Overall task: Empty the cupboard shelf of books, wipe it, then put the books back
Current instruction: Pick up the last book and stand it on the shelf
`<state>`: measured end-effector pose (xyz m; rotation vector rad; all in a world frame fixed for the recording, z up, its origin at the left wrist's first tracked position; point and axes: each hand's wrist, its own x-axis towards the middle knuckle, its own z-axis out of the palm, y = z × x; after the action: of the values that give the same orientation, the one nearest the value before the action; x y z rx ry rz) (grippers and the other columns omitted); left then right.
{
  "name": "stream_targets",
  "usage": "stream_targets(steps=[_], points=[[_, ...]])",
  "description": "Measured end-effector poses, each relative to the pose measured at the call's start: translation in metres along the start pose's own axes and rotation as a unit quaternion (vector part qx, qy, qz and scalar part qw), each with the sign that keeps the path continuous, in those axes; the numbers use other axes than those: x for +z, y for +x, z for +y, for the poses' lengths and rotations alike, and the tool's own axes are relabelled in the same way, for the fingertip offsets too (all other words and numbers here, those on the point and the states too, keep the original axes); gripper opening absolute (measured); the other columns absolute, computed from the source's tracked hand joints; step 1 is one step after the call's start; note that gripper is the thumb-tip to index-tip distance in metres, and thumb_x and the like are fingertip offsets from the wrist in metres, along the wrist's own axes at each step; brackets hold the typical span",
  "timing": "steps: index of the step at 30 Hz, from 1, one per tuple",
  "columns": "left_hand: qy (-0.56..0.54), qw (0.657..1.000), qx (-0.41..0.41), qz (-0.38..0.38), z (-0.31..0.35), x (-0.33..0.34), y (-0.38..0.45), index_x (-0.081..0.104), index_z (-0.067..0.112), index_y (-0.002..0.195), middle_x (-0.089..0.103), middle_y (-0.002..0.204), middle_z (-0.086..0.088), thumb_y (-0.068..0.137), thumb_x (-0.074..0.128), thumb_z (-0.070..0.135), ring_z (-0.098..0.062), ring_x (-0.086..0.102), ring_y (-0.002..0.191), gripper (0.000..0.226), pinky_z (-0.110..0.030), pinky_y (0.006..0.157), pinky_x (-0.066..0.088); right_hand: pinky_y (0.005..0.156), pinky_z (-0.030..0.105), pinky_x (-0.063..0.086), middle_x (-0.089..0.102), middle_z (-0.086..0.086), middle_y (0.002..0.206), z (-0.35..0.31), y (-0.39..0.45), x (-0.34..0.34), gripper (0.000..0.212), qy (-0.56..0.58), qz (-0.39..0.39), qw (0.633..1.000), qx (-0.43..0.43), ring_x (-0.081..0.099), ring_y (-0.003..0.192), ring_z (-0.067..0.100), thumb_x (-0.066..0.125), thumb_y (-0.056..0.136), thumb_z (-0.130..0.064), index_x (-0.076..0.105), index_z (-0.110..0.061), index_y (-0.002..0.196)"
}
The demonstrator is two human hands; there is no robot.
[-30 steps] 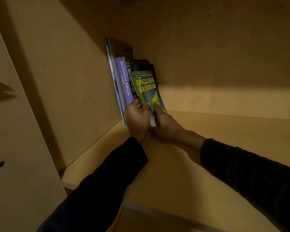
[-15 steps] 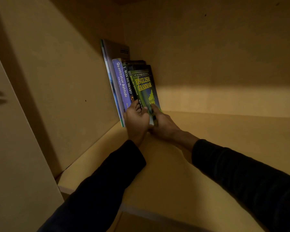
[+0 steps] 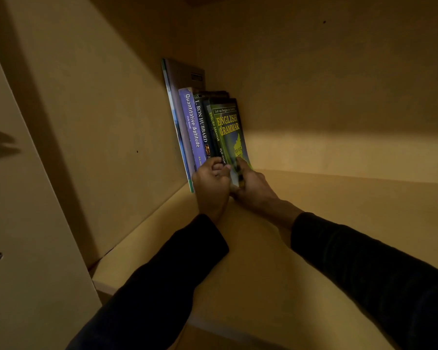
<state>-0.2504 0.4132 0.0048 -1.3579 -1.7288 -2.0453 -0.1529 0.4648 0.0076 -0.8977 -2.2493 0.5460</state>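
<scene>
Both hands meet at the foot of a short row of books (image 3: 202, 127) standing on the shelf (image 3: 314, 223). The left hand (image 3: 210, 183) curls around the dark spines; the right hand (image 3: 253, 190) pinches the green English Grammar book (image 3: 229, 132) just beside it.

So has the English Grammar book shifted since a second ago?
Yes. The English Grammar book now stands closer against the L. Ron Hubbard book, less tilted to the right than a second ago, pushed toward the cupboard's side wall.
</scene>
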Motion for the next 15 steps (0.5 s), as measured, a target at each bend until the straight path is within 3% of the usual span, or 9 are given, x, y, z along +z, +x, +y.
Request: stream_targets(steps=[6,12,15], points=[[-0.009,1.0,0.015,0.005,-0.007,0.005,0.004,0.071,0.003,0.097,0.067,0.075,-0.003,0.084,0.072,0.01,-0.018,0.065,0.07,0.015,-0.026,0.066,0.055,0.105,0.041,0.042,0.042,0.015,0.149,0.005,0.007,0.003,0.089,-0.002,0.002,1.0,0.013,0.044,0.131,0.036,0.068,0.087,-0.035,0.014,-0.014,0.155],[0.004,0.999,0.033,0.015,-0.016,0.012,0.009,0.07,0.006,0.09,0.062,0.073,0.002,0.083,0.074,0.011,-0.014,0.06,0.067,0.01,-0.008,0.059,0.043,0.101,0.042,0.045,0.048,0.017,0.144,0.01,0.014,0.005,0.089,0.006,0.009,1.0,0.016,0.049,0.126,0.037,0.069,0.086,-0.039,0.017,-0.013,0.154],[0.005,1.0,0.022,0.017,-0.019,0.015,0.012,0.067,0.009,0.086,0.062,0.073,0.003,0.082,0.075,0.013,-0.013,0.059,0.066,0.01,-0.01,0.059,0.043,0.098,0.042,0.046,0.05,0.019,0.14,0.013,0.017,0.007,0.088,0.013,0.012,1.0,0.016,0.051,0.122,0.038,0.068,0.086,-0.038,0.018,-0.013,0.154]])
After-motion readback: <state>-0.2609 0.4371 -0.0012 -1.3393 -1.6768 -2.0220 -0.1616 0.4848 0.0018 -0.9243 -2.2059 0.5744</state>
